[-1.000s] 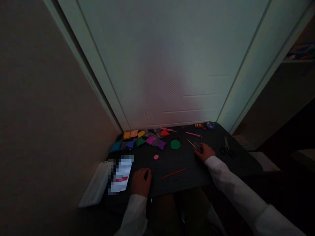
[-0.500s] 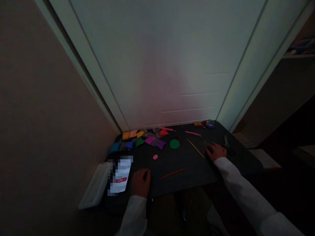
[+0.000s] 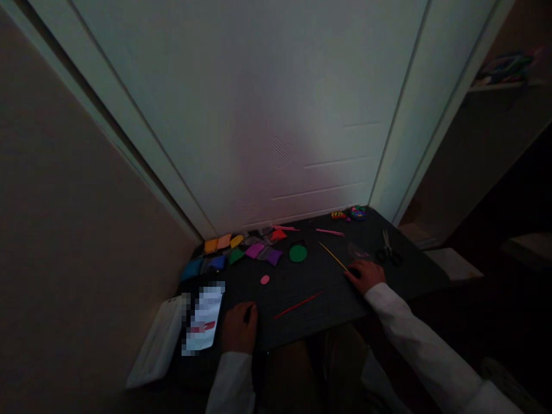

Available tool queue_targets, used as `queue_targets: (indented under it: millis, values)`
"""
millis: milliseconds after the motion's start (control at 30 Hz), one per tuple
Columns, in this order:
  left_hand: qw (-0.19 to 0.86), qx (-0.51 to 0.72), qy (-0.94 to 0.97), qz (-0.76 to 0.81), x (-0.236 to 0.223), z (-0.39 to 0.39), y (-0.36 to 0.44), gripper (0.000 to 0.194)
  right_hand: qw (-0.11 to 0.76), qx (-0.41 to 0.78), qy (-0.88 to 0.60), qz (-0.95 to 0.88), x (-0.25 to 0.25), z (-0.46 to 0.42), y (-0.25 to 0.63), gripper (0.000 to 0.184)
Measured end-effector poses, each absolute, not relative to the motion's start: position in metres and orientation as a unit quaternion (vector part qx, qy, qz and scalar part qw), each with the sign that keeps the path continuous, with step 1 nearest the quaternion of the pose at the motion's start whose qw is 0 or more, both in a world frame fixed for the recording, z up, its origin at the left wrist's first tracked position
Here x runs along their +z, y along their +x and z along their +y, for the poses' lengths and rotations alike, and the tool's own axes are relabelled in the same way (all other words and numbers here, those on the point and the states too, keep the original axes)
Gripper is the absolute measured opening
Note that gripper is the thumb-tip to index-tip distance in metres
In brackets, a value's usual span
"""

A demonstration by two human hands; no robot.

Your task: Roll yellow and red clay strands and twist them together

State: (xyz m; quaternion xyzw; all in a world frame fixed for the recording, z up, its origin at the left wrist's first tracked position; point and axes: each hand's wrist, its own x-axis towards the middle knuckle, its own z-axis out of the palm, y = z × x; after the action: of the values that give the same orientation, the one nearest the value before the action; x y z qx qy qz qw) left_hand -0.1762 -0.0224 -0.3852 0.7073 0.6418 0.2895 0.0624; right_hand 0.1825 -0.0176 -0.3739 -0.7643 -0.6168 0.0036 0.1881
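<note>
My right hand (image 3: 365, 276) is low over the right side of the dark table, thumb and fingers apart. Its thumb tip meets the near end of a thin yellow stick (image 3: 332, 256); no grip on it shows. Just beyond the knuckles lies a clear plastic packet (image 3: 357, 251). My left hand (image 3: 240, 328) rests at the front edge, loosely curled with a gap at the thumb, holding nothing visible. Between the hands are a thin red stick (image 3: 298, 305) and a flat pink disc (image 3: 265, 279). A green disc (image 3: 298, 252) lies farther back.
Several coloured clay packets (image 3: 254, 250) cover the back left. A lit phone (image 3: 204, 319) and a white case-like object (image 3: 155, 345) lie left. Scissors (image 3: 388, 250), a pink tool (image 3: 330, 232) and small colourful pieces (image 3: 357, 213) are on the right. A white door (image 3: 259, 115) stands behind.
My right hand has moved left, off the plastic packet and to the near end of the yellow stick. My left hand stays in place. The view has shifted slightly right.
</note>
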Motion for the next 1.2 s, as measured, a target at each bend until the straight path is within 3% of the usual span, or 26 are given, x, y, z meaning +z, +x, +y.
queue_targets:
  millis: [567,767,1200]
  values:
    - [0.049,0.29,0.708,0.642,-0.385,-0.022,-0.175,0.029,0.177,0.061,-0.768,-0.612,-0.354,-0.004,0.187,0.023]
    - [0.058,0.295,0.703,0.645,-0.383,-0.023,-0.174,0.028,0.204,0.083,-0.738,-0.638,-0.319,0.014,0.197,0.02]
    - [0.055,0.312,0.701,0.639,-0.388,-0.023,-0.176,0.028,0.171,0.035,-0.644,-0.745,-0.236,0.04,0.17,0.017]
